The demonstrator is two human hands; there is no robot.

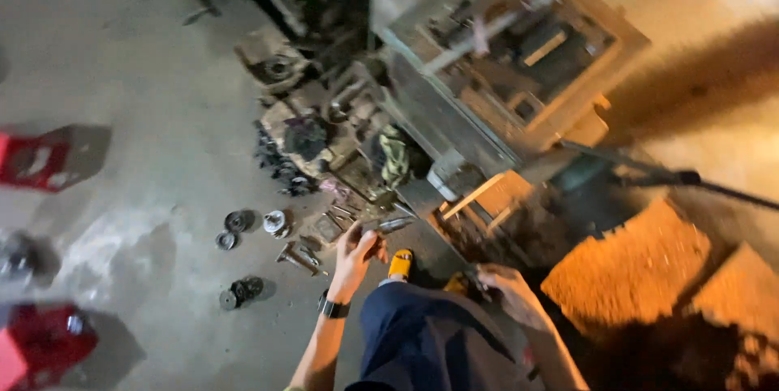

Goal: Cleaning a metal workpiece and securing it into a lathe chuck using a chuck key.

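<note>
Our left hand (357, 251), black watch on the wrist, pinches a small shiny metal tool (391, 225), maybe pliers or a bit, at centre-bottom of the frame. The fingers are narrow round its near end and the tip points right, twd the machine, lifted clear of the floor so it seems ready to use. Our right hand (505, 290) sits lower right by the knee, curled on sth dark; we can't tell what, or how tight, since the frame is blurred.

Betw. the hands: dark blue trouser leg (422, 334) and 2 yellow sandals (400, 263), so we're standing over the work.

Just left of the tool, loose metal parts lie spread flat on the grey concrete floor (146, 99), likely laid out for easy reach: approx. 5 round disc-like pieces (237, 221), in 2 small groups, plus a few flat bars.

Upper centre to right: 1 big worn grey metal machine (487, 58), tilted in view, clutter piled at its base. Orange-lit blocks (633, 273) lower right, 2 visible. Left edge: 2 red boxy objects (40, 160).
</note>
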